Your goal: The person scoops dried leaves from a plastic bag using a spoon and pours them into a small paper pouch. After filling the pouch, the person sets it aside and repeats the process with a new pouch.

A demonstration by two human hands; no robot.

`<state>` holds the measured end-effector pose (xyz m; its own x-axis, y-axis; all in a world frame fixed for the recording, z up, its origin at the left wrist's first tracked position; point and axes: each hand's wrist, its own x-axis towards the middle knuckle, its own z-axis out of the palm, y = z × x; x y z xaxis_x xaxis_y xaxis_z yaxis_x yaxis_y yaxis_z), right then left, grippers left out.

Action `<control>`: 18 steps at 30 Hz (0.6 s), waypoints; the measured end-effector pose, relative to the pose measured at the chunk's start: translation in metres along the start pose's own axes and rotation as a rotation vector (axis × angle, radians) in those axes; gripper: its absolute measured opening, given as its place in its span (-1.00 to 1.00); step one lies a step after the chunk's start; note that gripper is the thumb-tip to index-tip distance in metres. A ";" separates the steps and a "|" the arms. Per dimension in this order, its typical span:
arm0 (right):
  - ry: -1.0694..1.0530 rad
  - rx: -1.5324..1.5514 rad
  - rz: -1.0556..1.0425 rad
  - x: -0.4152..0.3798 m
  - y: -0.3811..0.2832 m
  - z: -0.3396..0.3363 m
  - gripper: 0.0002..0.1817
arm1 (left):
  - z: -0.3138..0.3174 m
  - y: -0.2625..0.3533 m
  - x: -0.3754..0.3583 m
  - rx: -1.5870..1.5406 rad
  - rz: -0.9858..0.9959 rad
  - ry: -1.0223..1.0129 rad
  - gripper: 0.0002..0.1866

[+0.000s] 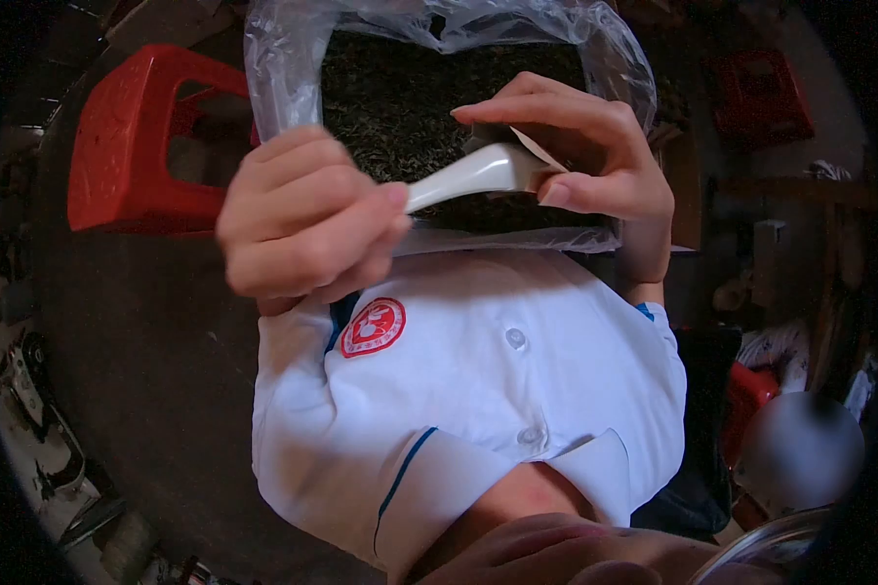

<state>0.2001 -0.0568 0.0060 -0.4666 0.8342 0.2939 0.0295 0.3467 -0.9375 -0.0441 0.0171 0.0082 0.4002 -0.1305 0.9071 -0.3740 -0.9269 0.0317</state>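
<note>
Above a leaf-filled plastic bag, left hand gripping white spoon, right hand pinching paper packet.

A white spoon sits between the left hand and right hand. Behind them, a clear plastic bag holds dark green-black loose leaves. Left of the left hand stands a red stool.

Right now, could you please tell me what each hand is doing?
Left hand: closed around the handle of the white spoon.
Right hand: closed, pinching a small paper packet at the spoon's bowl end.
</note>
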 end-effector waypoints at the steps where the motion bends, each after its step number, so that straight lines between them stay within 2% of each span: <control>1: 0.021 0.007 0.018 0.000 -0.001 0.002 -0.31 | 0.002 -0.001 0.001 -0.007 0.009 -0.068 -0.78; 2: 0.013 -0.019 0.013 0.001 0.000 0.002 -0.32 | 0.005 -0.002 0.002 -0.015 0.018 -0.135 -0.79; 6: 0.011 -0.084 -0.003 0.000 0.002 0.000 -0.32 | 0.008 -0.001 0.002 0.005 0.025 -0.169 -0.74; 10: 0.054 -0.114 -0.058 0.000 0.006 0.000 -0.27 | 0.001 0.005 0.009 0.050 0.031 -0.190 -0.78; 13: 0.039 -0.367 -0.104 0.001 0.007 -0.007 -0.25 | 0.001 0.009 0.009 0.107 0.064 -0.229 -0.79; 18: -0.038 -0.448 -0.059 0.002 0.004 -0.010 -0.21 | -0.007 0.019 0.016 0.184 0.128 -0.371 -0.77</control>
<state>0.2082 -0.0490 0.0049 -0.5111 0.7938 0.3297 0.3771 0.5517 -0.7439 -0.0505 -0.0002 0.0260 0.6463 -0.3348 0.6857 -0.2981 -0.9380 -0.1770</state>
